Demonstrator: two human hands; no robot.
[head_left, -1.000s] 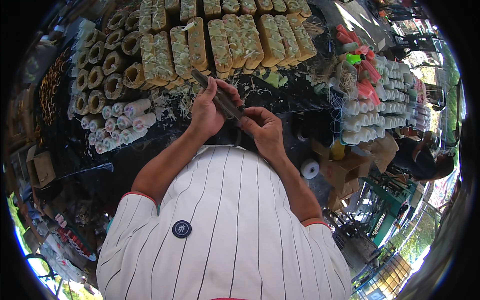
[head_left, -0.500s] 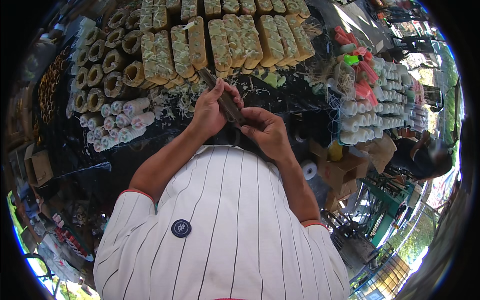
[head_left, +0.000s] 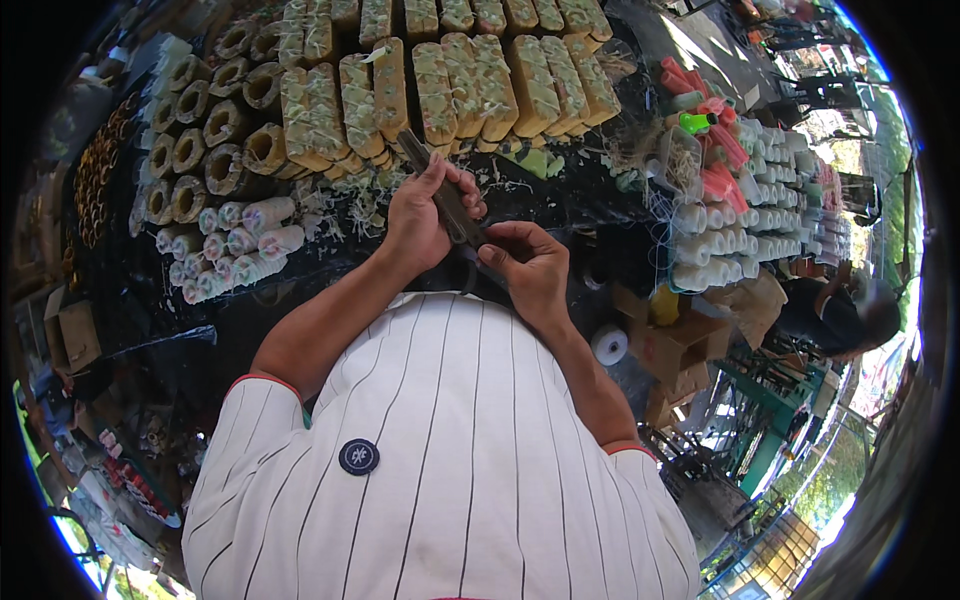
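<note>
bar [head_left: 449,207], dark and slim, lies slantwise between the two hands, before the striped shirt [head_left: 450,430], its far end toward the yellowish blocks [head_left: 465,90]. left hand [head_left: 415,222] wraps its middle with the thumb on top, perhaps to make it steady; right hand [head_left: 532,262] pinches near the lower end, a grip which seems suited for fine control. blocks stand in close rows on dark sheeting [head_left: 610,208], probably to save space; pale rolls [head_left: 250,265] are stacked at left.

Your pinstriped shirt [head_left: 440,400]: 1 | on it: 1 round badge [head_left: 359,456] | beyond it: your 2 hands [head_left: 416,222] [head_left: 532,265], 1 dark bar [head_left: 452,210] | right: 1 white spool [head_left: 609,346]
</note>
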